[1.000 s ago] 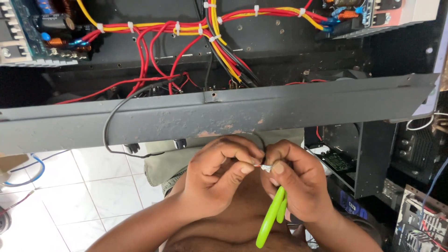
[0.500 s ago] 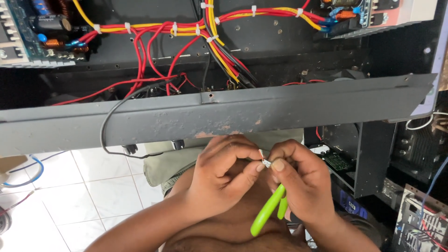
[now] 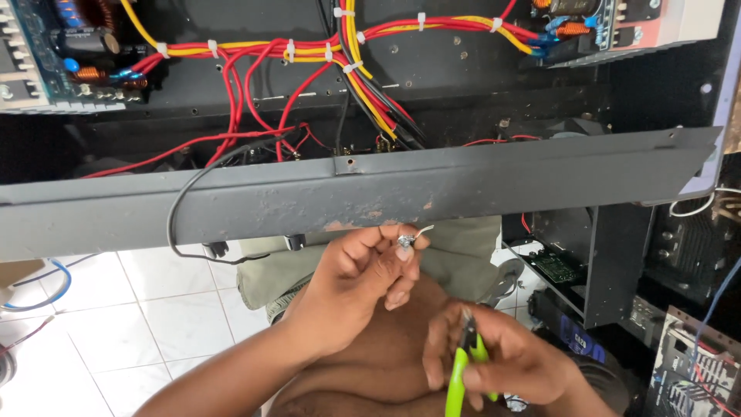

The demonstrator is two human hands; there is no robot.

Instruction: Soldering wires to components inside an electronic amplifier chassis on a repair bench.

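Right hand: the right hand (image 3: 502,359) sits lowest in view, fingers curled shut around the green-handled small cutting pliers (image 3: 461,371); the dark tip points up, the green handles run down out of the picture.
Left hand: the left hand (image 3: 363,282) is raised just above and left of the right one, apart from it — thumb and fingertips pinched together on a small silvery metal part with a thin white wire lead (image 3: 409,240). The lead sticks out to the right, just under the panel's lower edge.
Lap: behind the hands lies olive-green cloth (image 3: 463,255), over the person's legs.
Floor: white floor tiles (image 3: 154,309) show at the left, with a blue cable (image 3: 46,289) curving near the edge.
Panel: a long grey painted metal panel edge, scuffed and rust-spotted (image 3: 347,197), runs across the whole view above the hands; a thin black wire (image 3: 174,216) loops down over its front.
Cabinet interior: farthest off, bundled red and yellow wires with white cable ties (image 3: 309,54) cross a black chassis — a blue circuit board with coils (image 3: 62,62) sits at the top left.
Right side: dark metal housings and a green circuit board (image 3: 557,266) stand beside the person's knee.
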